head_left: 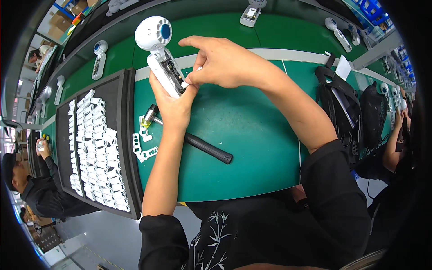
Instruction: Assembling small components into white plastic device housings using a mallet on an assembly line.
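My left hand (173, 105) is wrapped round the lower body of a white handheld device (163, 80). The device tilts up to the left and has a ball-shaped head with a dark blue disc. Its body is open on the side toward my right hand, showing a dark circuit board (171, 69). My right hand (220, 60) pinches a small white part (185, 84) between thumb and a finger, at the open body's lower end. The right index finger points out toward the ball head. The pinched part's shape is mostly hidden.
A black-handled hammer (209, 149) lies on the green mat (243, 135) below my left wrist, beside thin white plates (137, 143). A black foam tray (128, 103) of small white parts stands left. Black bags (335, 99) lie right. Similar devices (250, 15) lie along a green surface beyond.
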Demonstrator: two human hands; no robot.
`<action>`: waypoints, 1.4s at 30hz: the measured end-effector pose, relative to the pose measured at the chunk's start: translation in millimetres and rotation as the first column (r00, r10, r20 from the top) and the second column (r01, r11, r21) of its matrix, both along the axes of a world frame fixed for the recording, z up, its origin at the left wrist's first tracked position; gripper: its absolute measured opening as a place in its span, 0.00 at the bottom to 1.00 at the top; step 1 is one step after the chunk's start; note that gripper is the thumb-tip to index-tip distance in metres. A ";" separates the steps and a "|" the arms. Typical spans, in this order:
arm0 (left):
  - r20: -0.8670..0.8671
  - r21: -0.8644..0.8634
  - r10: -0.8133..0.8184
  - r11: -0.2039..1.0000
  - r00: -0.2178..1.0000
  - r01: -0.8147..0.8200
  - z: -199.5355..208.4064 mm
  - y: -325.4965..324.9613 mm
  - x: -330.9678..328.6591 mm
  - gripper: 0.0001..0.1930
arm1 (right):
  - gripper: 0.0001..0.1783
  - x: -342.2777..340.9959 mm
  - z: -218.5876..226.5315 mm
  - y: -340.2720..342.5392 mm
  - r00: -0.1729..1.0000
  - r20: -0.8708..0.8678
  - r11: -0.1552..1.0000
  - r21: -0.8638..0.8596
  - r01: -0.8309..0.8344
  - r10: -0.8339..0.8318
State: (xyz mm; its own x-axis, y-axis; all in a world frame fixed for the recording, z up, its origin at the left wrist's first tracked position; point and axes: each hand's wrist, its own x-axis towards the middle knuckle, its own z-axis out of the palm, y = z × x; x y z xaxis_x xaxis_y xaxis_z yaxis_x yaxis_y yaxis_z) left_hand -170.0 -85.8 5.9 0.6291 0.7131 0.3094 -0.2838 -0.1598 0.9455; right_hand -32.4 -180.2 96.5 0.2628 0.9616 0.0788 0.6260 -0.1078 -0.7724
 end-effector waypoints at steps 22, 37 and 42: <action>0.274 -0.077 0.326 0.945 0.905 -0.317 48.4 44.0 -65.1 0.18 | 0.22 -75.7 -69.4 9.8 0.977 0.058 0.972 -0.129 -0.198 0.207; 0.330 -0.309 0.319 0.926 0.888 -0.218 51.7 53.1 -72.2 0.16 | 0.14 -67.2 -55.0 14.2 0.996 0.088 0.998 0.060 0.003 -0.009; 0.304 -0.329 0.241 0.934 0.922 -0.136 53.6 33.4 -63.9 0.20 | 0.20 -66.8 13.9 -17.7 0.915 -0.382 0.982 0.177 -0.065 0.129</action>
State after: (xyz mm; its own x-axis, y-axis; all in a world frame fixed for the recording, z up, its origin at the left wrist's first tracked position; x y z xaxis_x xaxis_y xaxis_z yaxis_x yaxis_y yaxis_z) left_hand -233.9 -52.4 59.4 0.3707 0.8991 0.2329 -0.5835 0.0304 0.8115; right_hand -99.2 -197.9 110.4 0.2096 0.9675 0.1414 0.2721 0.0812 -0.9588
